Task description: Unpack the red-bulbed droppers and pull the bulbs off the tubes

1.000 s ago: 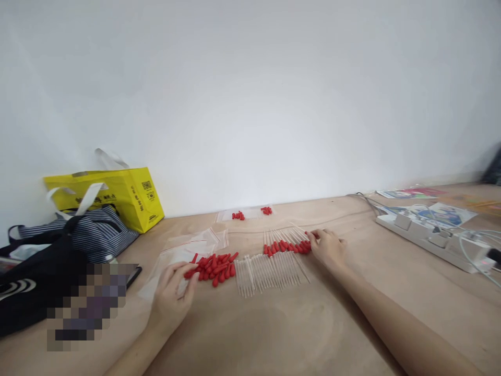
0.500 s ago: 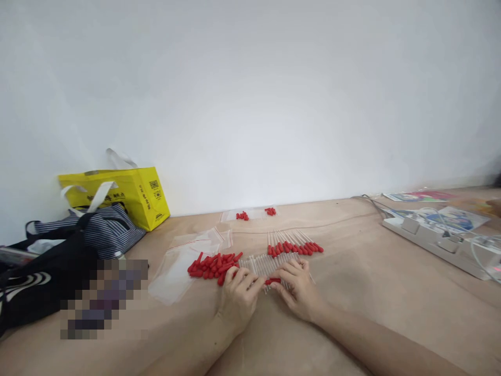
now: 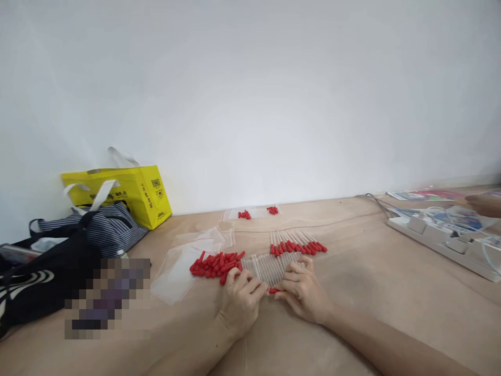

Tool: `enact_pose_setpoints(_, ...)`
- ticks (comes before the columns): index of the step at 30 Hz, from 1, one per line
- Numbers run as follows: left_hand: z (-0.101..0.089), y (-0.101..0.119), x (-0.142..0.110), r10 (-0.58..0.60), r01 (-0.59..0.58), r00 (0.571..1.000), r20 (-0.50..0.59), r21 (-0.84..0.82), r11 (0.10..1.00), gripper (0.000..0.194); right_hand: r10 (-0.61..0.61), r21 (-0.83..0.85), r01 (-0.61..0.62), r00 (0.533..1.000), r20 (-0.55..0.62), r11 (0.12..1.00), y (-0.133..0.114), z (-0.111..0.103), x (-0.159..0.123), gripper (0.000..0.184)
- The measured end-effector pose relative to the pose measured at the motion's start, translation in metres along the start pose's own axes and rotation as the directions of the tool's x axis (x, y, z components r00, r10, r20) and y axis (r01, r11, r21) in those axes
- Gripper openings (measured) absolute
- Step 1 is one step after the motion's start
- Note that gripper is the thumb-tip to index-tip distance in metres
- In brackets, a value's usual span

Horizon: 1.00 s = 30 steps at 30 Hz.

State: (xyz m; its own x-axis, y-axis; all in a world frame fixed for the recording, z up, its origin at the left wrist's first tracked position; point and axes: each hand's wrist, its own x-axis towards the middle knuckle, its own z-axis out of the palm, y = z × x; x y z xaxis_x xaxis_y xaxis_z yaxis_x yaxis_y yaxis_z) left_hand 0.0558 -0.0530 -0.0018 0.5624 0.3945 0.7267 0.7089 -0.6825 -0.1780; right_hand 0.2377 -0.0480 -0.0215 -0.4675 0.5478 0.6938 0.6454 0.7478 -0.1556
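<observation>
A small red rubber dropper bulb (image 3: pixel 273 291) is pinched between the fingertips of my left hand (image 3: pixel 241 298) and my right hand (image 3: pixel 304 290). Both hands are closed, and my fingers hide part of the bulb. Just beyond them lies a row of thin clear glass tubes (image 3: pixel 270 267), side by side; my right fingers lie over its right end. To the left is a loose heap of red rubber bulbs (image 3: pixel 213 263), partly behind my left hand. Farther back, several glass droppers (image 3: pixel 299 246) are fanned out, red bulbs toward me.
Clear zip bags (image 3: pixel 178 271) lie left of the heap. Another bag (image 3: pixel 256 213) with red bulbs is by the wall. Yellow (image 3: pixel 156 196), striped (image 3: pixel 117 230) and black bags (image 3: pixel 43 287) stand left. At right are a power strip (image 3: pixel 442 248) and another person's hand (image 3: pixel 485 204).
My hands and the red bulb have come slightly toward me, to the near edge of the tube row. Another person's hand has appeared at the far right.
</observation>
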Motion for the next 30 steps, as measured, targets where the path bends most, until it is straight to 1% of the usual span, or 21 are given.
enact_pose_setpoints(5, 0.002, 0.001, 0.0, 0.013, -0.013, 1.0, -0.023, 0.002, 1.0, 0.02, 0.003, 0.07, -0.014, 0.988, 0.154, 0.997, -0.002, -0.017, 0.008, 0.022)
enact_pose_setpoints(7, 0.004, 0.001, 0.0, 0.017, -0.017, 0.999, -0.03, 0.001, 1.0, 0.021, 0.001, 0.101, -0.021, 0.982, 0.191, 0.995, -0.002, -0.021, 0.011, 0.023)
enact_pose_setpoints(12, 0.008, -0.001, -0.002, 0.052, -0.054, 0.994, -0.097, -0.019, 0.998, 0.021, 0.025, 0.173, -0.07, 0.968, 0.25, 0.983, 0.002, -0.027, 0.015, 0.024)
enact_pose_setpoints(16, 0.008, 0.0, -0.001, 0.059, -0.06, 0.991, -0.121, -0.009, 0.998, 0.024, 0.034, 0.216, -0.106, 0.949, 0.315, 0.971, 0.003, -0.031, 0.016, 0.025)
enact_pose_setpoints(19, 0.007, 0.004, 0.001, 0.066, -0.067, 0.989, -0.132, -0.007, 0.998, 0.025, 0.024, 0.237, -0.104, 0.947, 0.32, 0.966, 0.001, -0.033, 0.017, 0.024)
enact_pose_setpoints(21, 0.006, 0.006, 0.001, 0.047, -0.05, 0.99, -0.136, -0.02, 0.999, 0.024, 0.015, 0.25, -0.098, 0.95, 0.312, 0.963, 0.0, -0.036, 0.016, 0.024)
enact_pose_setpoints(23, 0.003, 0.005, 0.001, 0.012, -0.018, 0.991, -0.137, -0.043, 0.999, 0.023, 0.015, 0.254, -0.097, 0.951, 0.308, 0.962, 0.004, -0.039, 0.014, 0.024)
enact_pose_setpoints(25, -0.002, -0.001, 0.002, -0.051, 0.042, 0.992, -0.118, -0.08, 0.996, 0.023, 0.061, 0.244, -0.135, 0.956, 0.288, 0.96, 0.016, -0.042, 0.011, 0.027)
enact_pose_setpoints(26, -0.005, -0.005, 0.002, -0.101, 0.09, 0.99, -0.096, -0.108, 0.99, 0.022, 0.108, 0.237, -0.173, 0.958, 0.265, 0.956, 0.024, -0.044, 0.009, 0.029)
enact_pose_setpoints(28, -0.011, -0.017, 0.006, -0.233, 0.225, 0.972, -0.022, -0.189, 0.956, 0.021, 0.255, 0.245, -0.3, 0.946, 0.199, 0.922, 0.043, -0.047, 0.005, 0.03)
enact_pose_setpoints(29, -0.013, -0.022, 0.008, -0.308, 0.306, 0.951, 0.033, -0.236, 0.922, 0.021, 0.325, 0.251, -0.361, 0.93, 0.173, 0.898, 0.052, -0.048, 0.004, 0.032)
enact_pose_setpoints(30, -0.015, -0.028, 0.011, -0.38, 0.394, 0.919, 0.104, -0.279, 0.876, 0.021, 0.393, 0.238, -0.425, 0.903, 0.17, 0.873, 0.059, -0.049, 0.003, 0.033)
